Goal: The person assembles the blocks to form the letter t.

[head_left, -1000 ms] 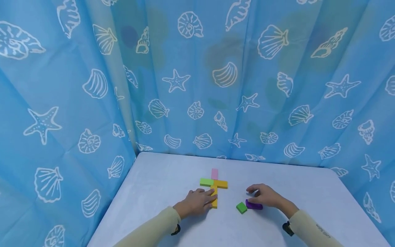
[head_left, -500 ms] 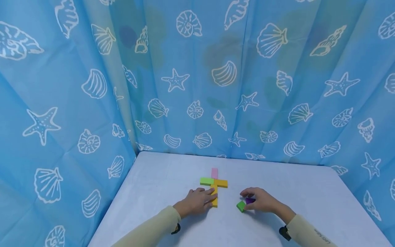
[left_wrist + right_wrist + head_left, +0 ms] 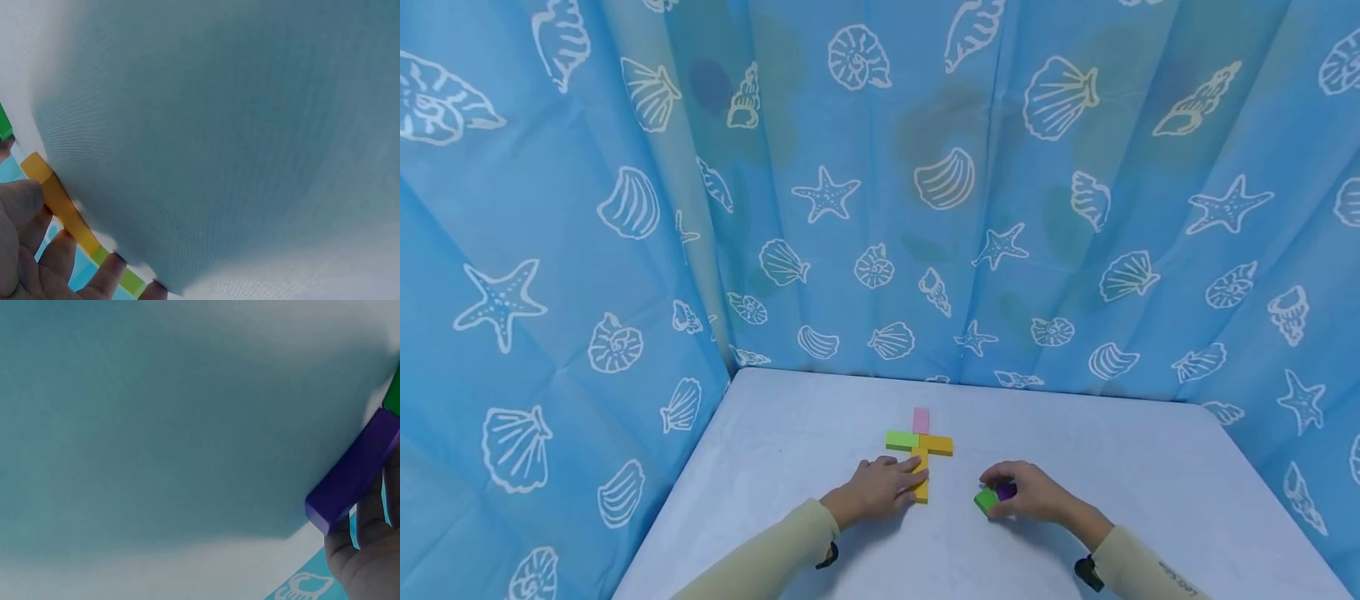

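Curtain point(image 3: 865, 233) at table's far edge point(image 3: 820, 376), left hand point(image 3: 878, 490) spread on near yellow block point(image 3: 923, 465), room between, right hand point(image 3: 1032, 492) pinching green block point(image 3: 985, 501)

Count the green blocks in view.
2: the light green block beyond the left hand, and the darker green block by the right hand. More could be hidden under the hands.

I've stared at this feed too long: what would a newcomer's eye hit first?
Probably the blue curtain with white shell and starfish outlines, filling the head view's upper part. Next, the cross of pink, light-green and orange rectangular blocks on the white table, the left hand over its lower arm. To its right, the right hand grips a purple bar-shaped block beside a green block.
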Demonstrator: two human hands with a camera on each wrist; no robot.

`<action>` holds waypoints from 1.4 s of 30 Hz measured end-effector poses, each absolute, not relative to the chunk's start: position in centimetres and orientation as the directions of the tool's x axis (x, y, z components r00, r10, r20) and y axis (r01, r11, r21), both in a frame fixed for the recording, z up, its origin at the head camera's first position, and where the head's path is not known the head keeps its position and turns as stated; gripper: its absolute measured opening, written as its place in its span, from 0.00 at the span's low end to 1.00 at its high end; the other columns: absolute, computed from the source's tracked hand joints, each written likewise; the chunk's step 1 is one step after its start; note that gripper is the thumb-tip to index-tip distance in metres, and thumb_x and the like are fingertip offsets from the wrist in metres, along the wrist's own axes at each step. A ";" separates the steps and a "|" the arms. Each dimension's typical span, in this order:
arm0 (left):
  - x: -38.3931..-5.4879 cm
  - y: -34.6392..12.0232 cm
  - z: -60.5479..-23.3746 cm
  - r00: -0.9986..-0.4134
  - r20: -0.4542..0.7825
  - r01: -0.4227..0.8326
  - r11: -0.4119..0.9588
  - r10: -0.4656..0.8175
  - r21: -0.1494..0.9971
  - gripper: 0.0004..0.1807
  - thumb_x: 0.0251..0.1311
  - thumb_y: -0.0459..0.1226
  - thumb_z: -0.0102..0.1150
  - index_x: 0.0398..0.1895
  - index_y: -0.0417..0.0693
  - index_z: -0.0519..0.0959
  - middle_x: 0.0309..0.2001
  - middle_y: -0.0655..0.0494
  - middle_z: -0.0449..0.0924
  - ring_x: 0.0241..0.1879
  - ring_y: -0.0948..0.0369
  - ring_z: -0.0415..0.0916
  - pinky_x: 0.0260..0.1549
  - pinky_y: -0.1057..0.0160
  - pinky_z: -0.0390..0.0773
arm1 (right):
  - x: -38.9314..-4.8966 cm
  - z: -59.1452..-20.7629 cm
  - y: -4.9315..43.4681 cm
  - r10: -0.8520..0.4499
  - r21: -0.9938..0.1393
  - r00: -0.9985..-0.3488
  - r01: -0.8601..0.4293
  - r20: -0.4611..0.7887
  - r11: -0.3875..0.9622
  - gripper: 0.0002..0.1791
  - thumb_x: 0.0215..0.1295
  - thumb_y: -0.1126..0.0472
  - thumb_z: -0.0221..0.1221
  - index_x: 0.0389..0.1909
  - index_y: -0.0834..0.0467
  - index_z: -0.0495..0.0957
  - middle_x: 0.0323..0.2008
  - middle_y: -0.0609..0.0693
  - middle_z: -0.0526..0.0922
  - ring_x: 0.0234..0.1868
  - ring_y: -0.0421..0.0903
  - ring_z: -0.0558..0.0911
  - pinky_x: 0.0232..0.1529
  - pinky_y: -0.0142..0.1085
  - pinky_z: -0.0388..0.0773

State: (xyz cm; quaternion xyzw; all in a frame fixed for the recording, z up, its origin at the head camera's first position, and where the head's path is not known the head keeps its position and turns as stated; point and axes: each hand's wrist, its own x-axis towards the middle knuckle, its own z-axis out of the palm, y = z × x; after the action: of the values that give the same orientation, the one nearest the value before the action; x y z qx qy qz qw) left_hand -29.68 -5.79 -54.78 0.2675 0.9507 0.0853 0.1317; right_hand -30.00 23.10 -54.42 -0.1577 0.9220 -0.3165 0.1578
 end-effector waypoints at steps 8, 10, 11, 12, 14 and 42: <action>-29.8 -5.8 -55.0 -0.821 -0.197 0.491 0.840 0.535 0.232 0.27 0.71 0.54 0.49 0.72 0.75 0.62 0.76 0.73 0.56 0.71 0.51 0.62 0.63 0.33 0.65 | -29.7 -54.5 22.8 -0.395 -0.620 -0.905 -0.220 -0.158 0.753 0.26 0.45 0.54 0.77 0.48 0.52 0.82 0.46 0.45 0.83 0.50 0.46 0.79 0.57 0.55 0.76; -29.8 -5.9 -55.1 -0.817 -0.195 0.498 0.835 0.542 0.233 0.27 0.71 0.53 0.49 0.72 0.75 0.62 0.76 0.73 0.56 0.71 0.51 0.62 0.63 0.33 0.65 | -29.6 -54.6 22.8 -0.392 -0.613 -0.906 -0.220 -0.159 0.758 0.26 0.45 0.53 0.77 0.47 0.52 0.82 0.44 0.45 0.82 0.48 0.45 0.79 0.56 0.53 0.77; -29.8 -5.9 -55.2 -0.815 -0.191 0.504 0.832 0.547 0.233 0.27 0.72 0.53 0.49 0.72 0.75 0.62 0.76 0.72 0.56 0.71 0.51 0.62 0.63 0.33 0.66 | -29.6 -54.6 22.7 -0.389 -0.611 -0.907 -0.219 -0.159 0.761 0.25 0.45 0.53 0.77 0.46 0.52 0.82 0.43 0.45 0.82 0.47 0.44 0.78 0.55 0.52 0.77; -29.8 -6.0 -55.2 -0.813 -0.189 0.508 0.829 0.551 0.233 0.27 0.72 0.53 0.48 0.73 0.75 0.62 0.76 0.72 0.56 0.71 0.51 0.63 0.62 0.34 0.66 | -29.6 -54.7 22.7 -0.388 -0.609 -0.908 -0.220 -0.159 0.762 0.25 0.45 0.52 0.77 0.45 0.52 0.82 0.42 0.44 0.82 0.46 0.44 0.78 0.54 0.50 0.78; -29.8 -6.0 -55.2 -0.809 -0.181 0.517 0.824 0.558 0.230 0.26 0.72 0.53 0.48 0.73 0.74 0.63 0.76 0.71 0.56 0.71 0.51 0.63 0.62 0.34 0.67 | -29.6 -54.8 22.6 -0.388 -0.605 -0.908 -0.221 -0.160 0.765 0.23 0.46 0.52 0.76 0.44 0.52 0.82 0.40 0.44 0.81 0.44 0.43 0.77 0.51 0.47 0.78; -29.8 -6.0 -55.2 -0.816 -0.191 0.501 0.833 0.545 0.237 0.26 0.72 0.53 0.48 0.72 0.75 0.63 0.76 0.72 0.56 0.71 0.51 0.63 0.62 0.33 0.66 | -29.3 -55.1 21.8 -0.395 -0.609 -0.908 -0.236 -0.139 0.757 0.21 0.48 0.52 0.75 0.44 0.51 0.84 0.43 0.44 0.84 0.45 0.43 0.79 0.53 0.51 0.78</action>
State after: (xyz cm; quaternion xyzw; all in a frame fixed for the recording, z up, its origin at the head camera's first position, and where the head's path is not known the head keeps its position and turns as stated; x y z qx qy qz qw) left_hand -29.78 -5.98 -55.22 0.2756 0.9489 0.0879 0.1264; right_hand -29.32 21.77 -55.09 -0.1699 0.9282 -0.3042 0.1307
